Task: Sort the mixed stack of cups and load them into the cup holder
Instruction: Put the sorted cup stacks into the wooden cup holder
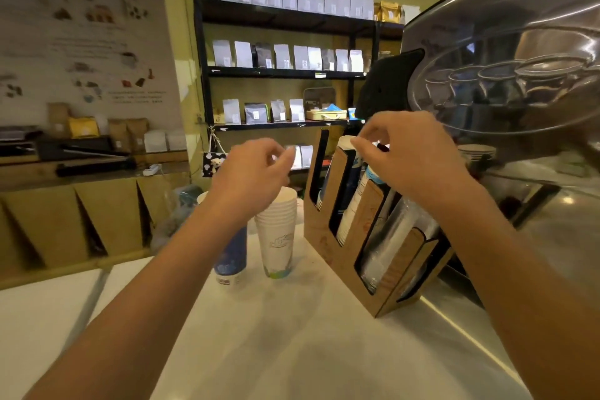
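Behind the white counter (292,351), black shelving (279,73) lined with pale and dark pouches is seen against a yellow wall, and a curved metal machine (506,52) fills the right side. On the counter a wooden cup holder (341,247) is stood at a slant, its slots already loaded with paper cups and, in the nearer slot, clear plastic cups (396,243). Just left of the holder, a stack of white paper cups (277,234) is set upright, and beside it a blue cup stack (232,256) is partly hidden by the left forearm. The left hand (251,172) is held above the white stack with the fingers loosely curled and nothing visibly gripped. The right hand (409,156) is raised over the top of the holder, its fingertips pinched on the rim of a blue-and-white cup (349,148) at the mouth of a middle slot.
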